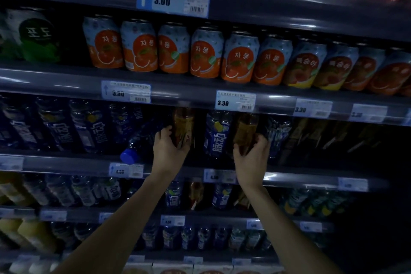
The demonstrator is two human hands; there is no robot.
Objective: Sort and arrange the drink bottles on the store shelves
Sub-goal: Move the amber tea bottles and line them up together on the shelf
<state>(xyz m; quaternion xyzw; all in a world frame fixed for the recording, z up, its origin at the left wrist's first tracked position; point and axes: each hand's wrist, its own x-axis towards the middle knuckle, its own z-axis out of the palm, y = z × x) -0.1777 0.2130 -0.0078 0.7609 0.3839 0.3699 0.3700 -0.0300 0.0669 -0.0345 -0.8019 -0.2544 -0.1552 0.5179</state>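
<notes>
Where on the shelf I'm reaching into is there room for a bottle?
A narrow gap shows between the amber bottle in your left hand and the upright blue bottle. Leftward it's crowded: a tipped blue bottle leans there. Right of your right hand is too dim to judge.

- A shop's drinks aisle, dimly lit.
- Dark shelves [66,78] run in tiers, one above another, each packed with drinks.
- Price tags [173,0] with barcodes sit in the shelf rails: 3.00 on one, 3.30 on others.
- Cans [206,53] of one brand stand in a row, labels facing out.
- Rows of bottles [216,133], many of one blue make, fill the tiers below.
</notes>
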